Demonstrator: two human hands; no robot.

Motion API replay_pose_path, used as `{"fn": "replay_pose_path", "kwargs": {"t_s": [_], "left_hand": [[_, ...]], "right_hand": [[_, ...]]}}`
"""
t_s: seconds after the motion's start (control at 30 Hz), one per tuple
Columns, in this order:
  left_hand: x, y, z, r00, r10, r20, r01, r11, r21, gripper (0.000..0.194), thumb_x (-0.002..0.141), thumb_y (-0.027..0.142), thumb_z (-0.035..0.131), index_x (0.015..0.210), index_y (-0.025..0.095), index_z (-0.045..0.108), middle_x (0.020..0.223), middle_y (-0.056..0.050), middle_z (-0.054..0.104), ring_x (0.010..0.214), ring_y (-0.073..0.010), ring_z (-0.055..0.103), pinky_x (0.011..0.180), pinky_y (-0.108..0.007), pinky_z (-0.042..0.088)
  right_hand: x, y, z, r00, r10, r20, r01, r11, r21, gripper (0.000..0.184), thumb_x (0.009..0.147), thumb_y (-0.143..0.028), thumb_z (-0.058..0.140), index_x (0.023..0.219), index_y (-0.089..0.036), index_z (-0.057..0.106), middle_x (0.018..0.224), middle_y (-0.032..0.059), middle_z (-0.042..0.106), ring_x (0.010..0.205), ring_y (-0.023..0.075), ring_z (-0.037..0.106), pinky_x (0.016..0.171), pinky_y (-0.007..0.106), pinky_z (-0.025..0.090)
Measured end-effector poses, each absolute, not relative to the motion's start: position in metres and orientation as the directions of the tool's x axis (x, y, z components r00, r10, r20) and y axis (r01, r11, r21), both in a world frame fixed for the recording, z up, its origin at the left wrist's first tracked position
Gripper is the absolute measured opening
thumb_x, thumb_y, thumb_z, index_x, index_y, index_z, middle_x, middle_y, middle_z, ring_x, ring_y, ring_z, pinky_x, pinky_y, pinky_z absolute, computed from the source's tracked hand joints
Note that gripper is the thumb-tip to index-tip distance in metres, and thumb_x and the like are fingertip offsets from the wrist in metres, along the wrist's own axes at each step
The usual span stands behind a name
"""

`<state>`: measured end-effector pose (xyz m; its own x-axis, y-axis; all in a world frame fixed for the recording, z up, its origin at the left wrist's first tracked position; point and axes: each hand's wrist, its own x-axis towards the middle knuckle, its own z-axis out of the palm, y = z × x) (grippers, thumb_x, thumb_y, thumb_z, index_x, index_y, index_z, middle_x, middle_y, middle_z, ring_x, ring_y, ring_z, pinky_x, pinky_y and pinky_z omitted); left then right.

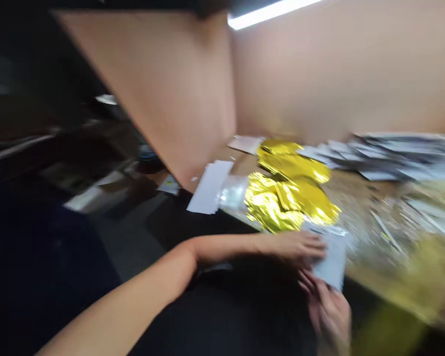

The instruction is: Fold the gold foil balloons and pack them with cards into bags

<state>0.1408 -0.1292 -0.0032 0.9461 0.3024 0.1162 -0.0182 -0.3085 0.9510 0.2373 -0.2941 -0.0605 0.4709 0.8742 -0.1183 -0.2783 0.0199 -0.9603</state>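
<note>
My left hand [296, 248] reaches in from the left and lies on top of a pale flat packet in clear plastic [332, 259]. My right hand [328, 312] is below it and grips the packet's lower edge. The view is tilted and blurred, so the packet's print cannot be read. Crumpled gold foil sheets [287, 195] lie in a heap just beyond my hands on a wooden tabletop [371, 212]. A small stack of white paper [208, 187] and a clear plastic bag [233, 192] sit beside the foil.
Several flat grey-white packets [400, 155] are piled along the table's far side, against a peach wall [337, 69]. Thin white strips [385, 230] lie on the table at right. A dark floor area [122, 232] with boxes lies left of the table.
</note>
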Motion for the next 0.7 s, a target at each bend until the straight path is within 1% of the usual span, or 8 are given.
{"fn": "replay_pose_path", "kwargs": {"t_s": [0.07, 0.17, 0.3, 0.43, 0.5, 0.57, 0.63, 0.7], "left_hand": [[0.154, -0.109, -0.011, 0.987, 0.118, 0.105, -0.045, -0.428, 0.902, 0.034, 0.07, 0.038, 0.089, 0.101, 0.026, 0.083, 0.138, -0.017, 0.07, 0.149, -0.0344, 0.051, 0.131, -0.046, 0.032], [0.17, -0.094, -0.029, 0.991, 0.034, 0.132, -0.092, -0.548, 0.831, 0.045, 0.072, 0.043, 0.09, 0.112, 0.026, 0.081, 0.145, -0.017, 0.067, 0.15, -0.0387, 0.049, 0.13, -0.05, 0.03], [0.17, -0.106, -0.044, 0.98, 0.049, 0.192, -0.113, -0.659, 0.744, 0.04, 0.078, 0.039, 0.086, 0.115, 0.026, 0.079, 0.144, -0.016, 0.068, 0.149, -0.0381, 0.05, 0.128, -0.047, 0.028], [0.183, -0.105, -0.051, 0.968, 0.172, 0.182, -0.012, -0.695, 0.719, 0.031, 0.083, 0.039, 0.083, 0.11, 0.024, 0.08, 0.146, -0.015, 0.068, 0.151, -0.0379, 0.048, 0.128, -0.05, 0.027], [0.196, -0.089, -0.052, 0.96, 0.223, 0.172, 0.013, -0.645, 0.764, 0.027, 0.081, 0.038, 0.086, 0.104, 0.024, 0.081, 0.146, -0.013, 0.068, 0.151, -0.0375, 0.048, 0.127, -0.05, 0.03], [0.21, -0.068, -0.051, 0.962, 0.228, 0.151, 0.006, -0.569, 0.823, 0.02, 0.079, 0.033, 0.088, 0.096, 0.024, 0.083, 0.14, -0.011, 0.073, 0.148, -0.035, 0.052, 0.125, -0.047, 0.034], [0.22, -0.049, -0.05, 0.973, 0.189, 0.136, -0.017, -0.526, 0.85, 0.013, 0.08, 0.026, 0.086, 0.093, 0.025, 0.085, 0.135, -0.01, 0.076, 0.145, -0.0326, 0.055, 0.124, -0.045, 0.036], [0.225, -0.035, -0.05, 0.982, 0.135, 0.132, -0.04, -0.535, 0.844, 0.014, 0.082, 0.023, 0.083, 0.095, 0.026, 0.086, 0.136, -0.009, 0.075, 0.145, -0.0315, 0.054, 0.124, -0.045, 0.036]], "right_hand": [[0.241, -0.306, -0.079, 0.5, 0.832, -0.238, -0.374, -0.04, -0.926, 0.047, 0.088, -0.058, 0.079, 0.114, -0.019, 0.074, 0.104, 0.0109, 0.078, 0.085, 0.0291, 0.078, 0.068, 0.043, 0.065], [0.25, -0.307, -0.099, 0.528, 0.794, -0.301, -0.43, -0.056, -0.901, 0.045, 0.08, -0.056, 0.083, 0.104, -0.019, 0.074, 0.09, 0.0089, 0.08, 0.075, 0.0281, 0.078, 0.063, 0.041, 0.064], [0.247, -0.299, -0.111, 0.655, 0.697, -0.291, -0.37, -0.039, -0.928, 0.043, 0.085, -0.061, 0.077, 0.092, -0.02, 0.068, 0.069, 0.0025, 0.074, 0.054, 0.0221, 0.071, 0.051, 0.034, 0.058], [0.247, -0.303, -0.103, 0.72, 0.635, -0.281, -0.283, -0.101, -0.954, 0.048, 0.091, -0.068, 0.066, 0.089, -0.02, 0.063, 0.065, 0.0016, 0.071, 0.049, 0.0185, 0.067, 0.045, 0.027, 0.051], [0.257, -0.306, -0.089, 0.778, 0.592, -0.209, -0.105, -0.206, -0.973, 0.044, 0.095, -0.063, 0.064, 0.096, -0.02, 0.066, 0.064, -0.0002, 0.067, 0.049, 0.0179, 0.063, 0.048, 0.029, 0.05], [0.27, -0.301, -0.072, 0.811, 0.584, 0.021, 0.222, -0.276, -0.935, 0.033, 0.102, -0.051, 0.058, 0.105, -0.019, 0.07, 0.072, 0.0021, 0.068, 0.063, 0.0208, 0.066, 0.063, 0.034, 0.055], [0.282, -0.287, -0.057, 0.68, 0.68, 0.274, 0.57, -0.256, -0.781, 0.027, 0.105, -0.034, 0.051, 0.107, -0.02, 0.074, 0.089, 0.0078, 0.071, 0.085, 0.0253, 0.068, 0.082, 0.041, 0.054], [0.291, -0.267, -0.049, 0.443, 0.825, 0.351, 0.792, -0.177, -0.584, 0.03, 0.102, -0.02, 0.048, 0.11, -0.021, 0.077, 0.104, 0.0123, 0.069, 0.101, 0.029, 0.064, 0.091, 0.045, 0.048]]}}
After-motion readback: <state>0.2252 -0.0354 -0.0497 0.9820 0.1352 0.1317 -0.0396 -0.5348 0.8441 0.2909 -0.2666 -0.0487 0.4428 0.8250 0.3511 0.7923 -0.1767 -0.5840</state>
